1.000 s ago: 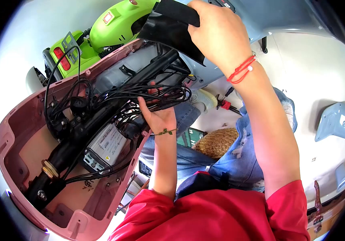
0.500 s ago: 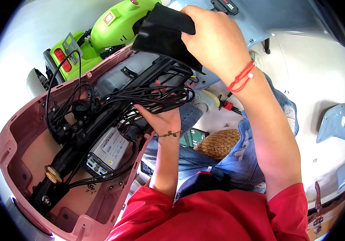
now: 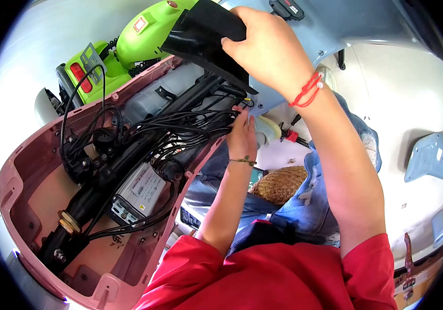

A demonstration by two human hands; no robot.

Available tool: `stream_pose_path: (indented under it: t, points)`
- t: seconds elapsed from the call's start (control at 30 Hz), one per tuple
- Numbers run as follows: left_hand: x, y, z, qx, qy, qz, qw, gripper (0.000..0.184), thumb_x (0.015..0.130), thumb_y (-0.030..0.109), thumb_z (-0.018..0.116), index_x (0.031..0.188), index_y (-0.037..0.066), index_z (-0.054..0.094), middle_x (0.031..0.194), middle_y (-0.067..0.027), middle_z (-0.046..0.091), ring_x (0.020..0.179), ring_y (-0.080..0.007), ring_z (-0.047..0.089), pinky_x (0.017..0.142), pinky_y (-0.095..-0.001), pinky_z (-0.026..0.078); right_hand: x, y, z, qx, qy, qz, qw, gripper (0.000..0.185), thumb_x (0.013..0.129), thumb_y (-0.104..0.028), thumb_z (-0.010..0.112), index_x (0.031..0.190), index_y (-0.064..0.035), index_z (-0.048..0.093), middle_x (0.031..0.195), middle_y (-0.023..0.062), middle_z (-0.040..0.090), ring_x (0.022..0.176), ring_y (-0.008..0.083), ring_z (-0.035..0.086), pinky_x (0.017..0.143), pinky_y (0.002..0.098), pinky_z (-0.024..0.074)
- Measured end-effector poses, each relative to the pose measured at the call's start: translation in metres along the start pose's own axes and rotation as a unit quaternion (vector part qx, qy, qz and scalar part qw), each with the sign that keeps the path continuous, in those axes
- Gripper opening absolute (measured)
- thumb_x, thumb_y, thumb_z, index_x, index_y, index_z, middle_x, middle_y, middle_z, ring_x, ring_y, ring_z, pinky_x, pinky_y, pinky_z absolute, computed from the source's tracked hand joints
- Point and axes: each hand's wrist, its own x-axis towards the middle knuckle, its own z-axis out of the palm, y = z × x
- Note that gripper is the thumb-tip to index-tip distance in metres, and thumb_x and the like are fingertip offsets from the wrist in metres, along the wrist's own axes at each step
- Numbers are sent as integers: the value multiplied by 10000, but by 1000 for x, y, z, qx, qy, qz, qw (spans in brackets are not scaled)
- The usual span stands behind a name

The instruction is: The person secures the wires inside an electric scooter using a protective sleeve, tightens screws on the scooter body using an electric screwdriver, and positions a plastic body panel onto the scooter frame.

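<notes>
My right hand (image 3: pixel 270 51) is closed on the edge of a bent black sheet (image 3: pixel 206 39), rubber-like and with a shiny underside, raised over the far end of the pink scooter body (image 3: pixel 12 191). Below it, my left hand (image 3: pixel 242 135) grips the right end of a bundle of black cables (image 3: pixel 185 124); its fingertips are partly hidden by the strands. The bundle runs left across a black frame tube (image 3: pixel 123 157) inside the shell. A silver control box (image 3: pixel 140 194) with a white label sits beside the tube, under the cables.
A bright green scooter (image 3: pixel 146 31) stands behind the pink shell. Blue-grey bodywork (image 3: pixel 335 26) carries a black battery pack (image 3: pixel 287 9) at the top. A woven seat (image 3: pixel 279 185) is between my legs, and a light-blue panel (image 3: pixel 432 157) lies on the floor to the right.
My left hand has moved right and up along the cables, from under the bundle to its end, gathering the loops. The black sheet has shifted slightly left in my right hand.
</notes>
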Motion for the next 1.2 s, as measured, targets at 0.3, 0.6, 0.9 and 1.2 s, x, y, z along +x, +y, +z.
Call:
stream_pose_path:
  t: [0.3, 0.6, 0.9, 1.2]
  points:
    - [46, -41, -1, 141, 65, 73, 985, 685, 842, 3, 647, 1427, 75, 298, 1337, -118, 446, 1136, -233, 544, 887, -347, 495, -2, 7, 1, 3, 31, 1, 1000, 307, 735, -237, 692, 966, -34, 680, 863, 197, 681, 836, 354, 665, 779, 429, 533]
    - [89, -45, -7, -2, -7, -78, 997, 106, 908, 224, 640, 962, 160, 575, 654, 49, 462, 545, -76, 461, 477, -233, 404, -2, 6, -1, 37, -20, 6, 999, 307, 760, -214, 654, 991, -11, 650, 829, 201, 668, 779, 340, 652, 726, 396, 511]
    - [86, -46, 9, 62, 61, -22, 996, 343, 881, 381, 689, 1060, 117, 563, 712, 4, 524, 573, -115, 537, 524, -241, 498, -7, 0, 4, 57, -43, 1, 997, 330, 767, -179, 641, 1049, -8, 639, 866, 240, 657, 829, 397, 642, 744, 416, 512]
    - [134, -58, -2, 206, 97, 24, 973, 266, 903, 287, 630, 888, 52, 506, 666, -62, 596, 498, -158, 585, 426, -285, 489, -4, 1, -1, 79, -54, 47, 994, 371, 784, -188, 655, 1089, 19, 618, 869, 233, 669, 809, 364, 665, 747, 377, 517]
